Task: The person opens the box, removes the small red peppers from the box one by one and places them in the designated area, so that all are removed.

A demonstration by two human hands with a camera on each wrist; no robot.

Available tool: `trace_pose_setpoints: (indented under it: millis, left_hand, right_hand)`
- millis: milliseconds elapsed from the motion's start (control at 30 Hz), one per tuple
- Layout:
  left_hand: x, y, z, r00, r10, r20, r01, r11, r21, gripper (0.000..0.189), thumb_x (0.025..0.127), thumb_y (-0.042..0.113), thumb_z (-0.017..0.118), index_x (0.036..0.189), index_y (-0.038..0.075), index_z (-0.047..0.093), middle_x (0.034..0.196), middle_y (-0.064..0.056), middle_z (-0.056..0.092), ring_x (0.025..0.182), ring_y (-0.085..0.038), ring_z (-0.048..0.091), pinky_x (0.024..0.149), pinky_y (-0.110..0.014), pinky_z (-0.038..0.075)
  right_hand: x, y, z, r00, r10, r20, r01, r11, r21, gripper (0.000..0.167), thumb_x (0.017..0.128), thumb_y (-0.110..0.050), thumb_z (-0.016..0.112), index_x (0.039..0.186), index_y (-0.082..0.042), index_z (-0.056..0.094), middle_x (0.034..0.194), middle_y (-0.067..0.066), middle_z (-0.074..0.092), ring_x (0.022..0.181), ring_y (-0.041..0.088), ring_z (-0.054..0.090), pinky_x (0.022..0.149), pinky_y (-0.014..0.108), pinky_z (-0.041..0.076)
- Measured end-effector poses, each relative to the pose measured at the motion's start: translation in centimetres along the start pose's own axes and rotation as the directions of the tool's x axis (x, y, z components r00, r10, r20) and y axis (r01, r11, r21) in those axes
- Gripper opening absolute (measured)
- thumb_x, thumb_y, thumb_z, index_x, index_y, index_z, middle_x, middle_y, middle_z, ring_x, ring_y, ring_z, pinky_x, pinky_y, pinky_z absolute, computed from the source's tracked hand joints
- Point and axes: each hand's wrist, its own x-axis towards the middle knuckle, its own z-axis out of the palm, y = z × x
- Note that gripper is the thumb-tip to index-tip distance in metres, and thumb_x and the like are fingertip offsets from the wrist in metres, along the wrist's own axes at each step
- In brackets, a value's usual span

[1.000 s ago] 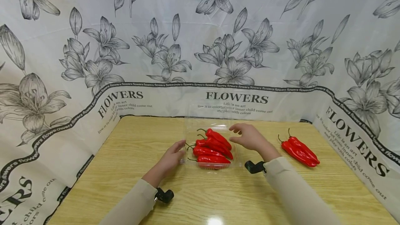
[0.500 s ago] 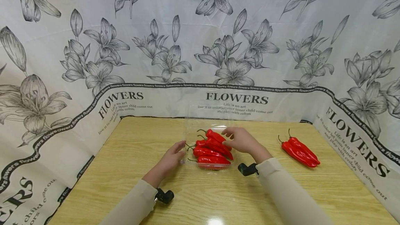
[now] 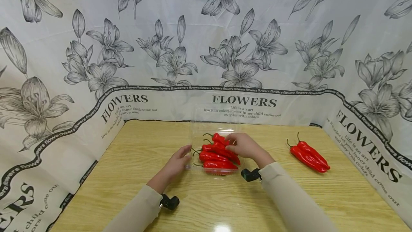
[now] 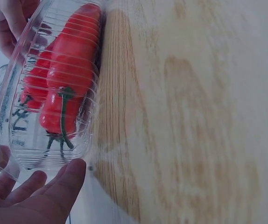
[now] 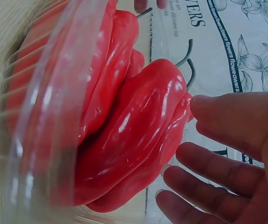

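A clear ribbed plastic clamshell box [image 4: 29, 158] stands mid-table with several glossy red peppers [image 3: 215, 156], their green stems pointing mostly left. My left hand [image 3: 175, 163] holds the box's left end. In the left wrist view its thumb is at the rim and its fingers [image 4: 68, 182] lie along the end wall. Over the box's right side is my right hand [image 3: 246, 146], thumb and fingers on either side of the uppermost peppers. The right wrist view shows its fingers [image 5: 218, 168] loosely bent beside a pepper [image 5: 136, 126]; I cannot tell how firmly they touch.
Two more red peppers [image 3: 309, 155] lie side by side on the wooden table [image 3: 138, 146], to the right of the box. The box's clear lid [image 3: 214, 115] stands raised behind it. A flower-printed cloth [image 3: 173, 63] walls the table at the back and sides.
From the box's right edge, my right hand has moved left and slightly down, over the upper peppers. My left hand, the box and the two loose peppers have stayed in place.
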Motion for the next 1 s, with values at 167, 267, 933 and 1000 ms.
trace_pose_setpoints:
  millis: [167, 267, 933, 1000]
  left_hand:
    - [-0.1, 0.0, 0.0, 1.000, -0.003, 0.000, 0.003, 1.000, -0.002, 0.050, 0.102, 0.011, 0.043, 0.150, 0.007, 0.033, 0.156, -0.017, 0.032, 0.146, -0.037, 0.026, 0.115, -0.055, 0.026]
    - [-0.2, 0.1, 0.0, 1.000, -0.003, 0.001, 0.003, 1.000, -0.001, 0.050, 0.102, 0.011, 0.043, 0.150, 0.008, 0.033, 0.156, -0.016, 0.032, 0.146, -0.037, 0.026, 0.115, -0.055, 0.026]
    - [-0.2, 0.1, 0.0, 1.000, -0.002, -0.002, 0.002, 1.000, 0.016, 0.050, 0.102, 0.011, 0.043, 0.151, 0.008, 0.032, 0.156, -0.018, 0.032, 0.145, -0.039, 0.027, 0.113, -0.057, 0.029]
    - [-0.2, 0.1, 0.0, 1.000, -0.002, -0.003, 0.002, 1.000, 0.018, 0.050, 0.101, 0.011, 0.043, 0.151, 0.008, 0.032, 0.156, -0.018, 0.032, 0.145, -0.038, 0.027, 0.113, -0.057, 0.028]
  right_hand:
    - [0.4, 0.0, 0.4, 1.000, 0.007, 0.006, -0.007, 1.000, -0.014, 0.027, 0.087, -0.020, 0.069, 0.112, -0.012, 0.068, 0.100, 0.004, 0.070, 0.091, 0.018, 0.063, 0.079, 0.036, 0.054]
    - [0.5, 0.0, 0.7, 1.000, 0.017, 0.016, -0.016, 1.000, -0.016, 0.026, 0.087, -0.021, 0.070, 0.111, -0.013, 0.069, 0.101, 0.003, 0.070, 0.093, 0.018, 0.063, 0.083, 0.038, 0.053]
    - [0.7, 0.2, 1.6, 0.997, 0.065, 0.052, -0.064, 0.998, -0.014, 0.029, 0.082, -0.017, 0.075, 0.110, -0.009, 0.069, 0.094, 0.002, 0.069, 0.084, 0.015, 0.061, 0.080, 0.033, 0.054]
    - [0.8, 0.1, 1.7, 0.997, 0.063, 0.054, -0.062, 0.998, -0.026, 0.030, 0.081, -0.015, 0.076, 0.109, -0.007, 0.070, 0.093, 0.003, 0.069, 0.083, 0.015, 0.060, 0.078, 0.033, 0.054]
